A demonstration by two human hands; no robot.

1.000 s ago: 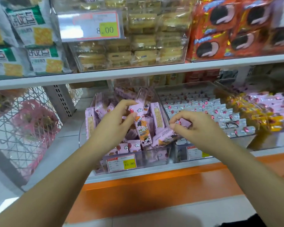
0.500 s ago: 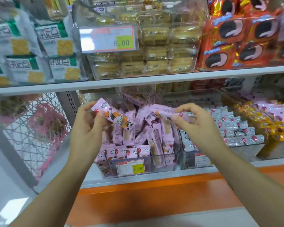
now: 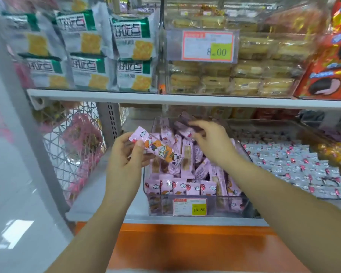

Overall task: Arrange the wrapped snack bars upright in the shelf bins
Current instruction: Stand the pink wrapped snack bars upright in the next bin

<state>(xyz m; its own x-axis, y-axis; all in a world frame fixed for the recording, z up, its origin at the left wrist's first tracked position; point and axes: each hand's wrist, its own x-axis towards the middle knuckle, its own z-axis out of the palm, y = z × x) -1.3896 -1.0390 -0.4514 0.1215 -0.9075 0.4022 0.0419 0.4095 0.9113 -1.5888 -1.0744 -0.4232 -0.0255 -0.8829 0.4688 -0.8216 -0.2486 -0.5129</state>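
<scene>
My left hand (image 3: 126,154) grips a pink wrapped snack bar (image 3: 156,147) with orange print, held slantwise just left of and above the clear shelf bin (image 3: 220,210). That bin holds several pink bars: a row stands upright along its front wall, the ones behind lie jumbled. My right hand (image 3: 209,140) reaches over the back of the bin and its fingertips pinch a blurred pink bar (image 3: 183,128) near the top of the pile.
A bin of white and pink bars (image 3: 295,170) stands to the right. The upper shelf (image 3: 185,99) hangs close above, loaded with green cracker bags (image 3: 87,48), pastry packs (image 3: 244,75) and red packs (image 3: 327,71). A wire basket (image 3: 73,146) stands to the left.
My right hand has moved back and up over the rear of the bin with its bar. My left hand keeps its bar lifted at the bin's left side. The camera moved closer.
</scene>
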